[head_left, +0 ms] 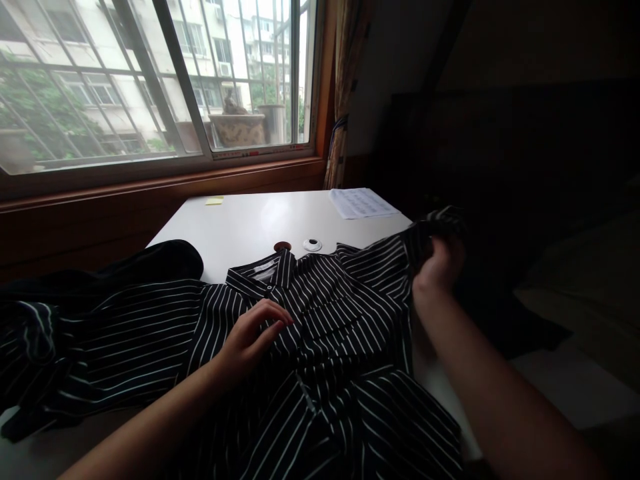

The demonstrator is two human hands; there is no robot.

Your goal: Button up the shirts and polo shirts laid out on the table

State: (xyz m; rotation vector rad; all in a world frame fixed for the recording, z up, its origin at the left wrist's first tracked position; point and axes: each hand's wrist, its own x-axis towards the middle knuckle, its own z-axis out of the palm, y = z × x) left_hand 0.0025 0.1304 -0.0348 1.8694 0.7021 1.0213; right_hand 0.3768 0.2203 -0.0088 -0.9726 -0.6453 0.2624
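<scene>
A black shirt with white stripes (325,300) lies spread face up over the white table, its collar toward the window. My left hand (257,333) is over the chest below the collar, fingers loosely bent and apart, holding nothing; whether it touches the cloth I cannot tell. At the right, my right hand (440,267) grips the end of one sleeve (383,260), pulling it out to the side and off the table top. The other sleeve (135,340) stretches out to the left, bunched at its cuff. The shirt's lower part is rumpled in folds.
Behind the collar lie a brown round disc (283,247) and a white ring-shaped thing (313,245). Printed papers (363,203) and a yellow note (215,200) are farther back on the white table (240,220). Dark cloth (170,257) lies left; a barred window stands beyond.
</scene>
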